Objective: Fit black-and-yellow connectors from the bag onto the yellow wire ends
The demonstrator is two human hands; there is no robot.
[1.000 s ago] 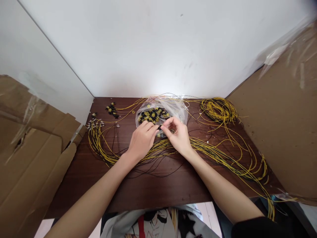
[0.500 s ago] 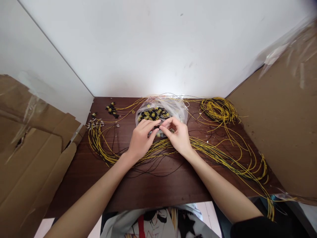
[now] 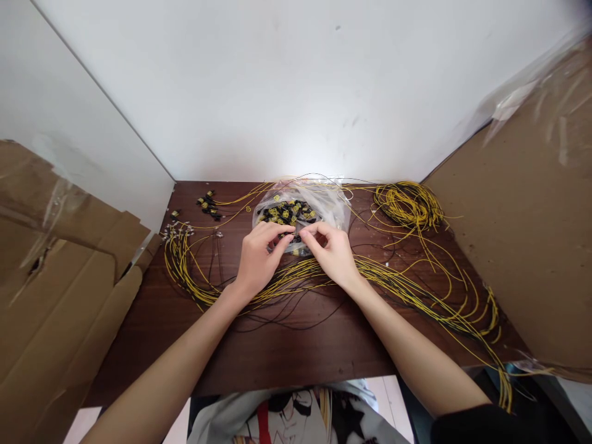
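Both hands meet over the front of a clear plastic bag (image 3: 330, 200) holding many small black and yellow connectors (image 3: 284, 213). My left hand (image 3: 261, 253) is closed in a pinch, thumb against fingertips, with something small and dark at the tips that is too small to name. Close beside it, my right hand (image 3: 333, 253) also pinches, thumb to forefinger; whatever lies between those tips is hidden. A long bundle of yellow and black wires (image 3: 407, 287) runs across the table beneath both wrists.
Several connectors with wires attached (image 3: 210, 203) lie at the back left. White wire ends (image 3: 178, 231) fan out below them. A coil of yellow wire (image 3: 409, 206) sits at the back right. Cardboard walls (image 3: 522, 216) flank the brown table (image 3: 296, 361), with a white wall behind.
My left hand has shifted slightly left and its fingers have curled more, widening the small gap between the fingertips of both hands. The right hand has barely moved.
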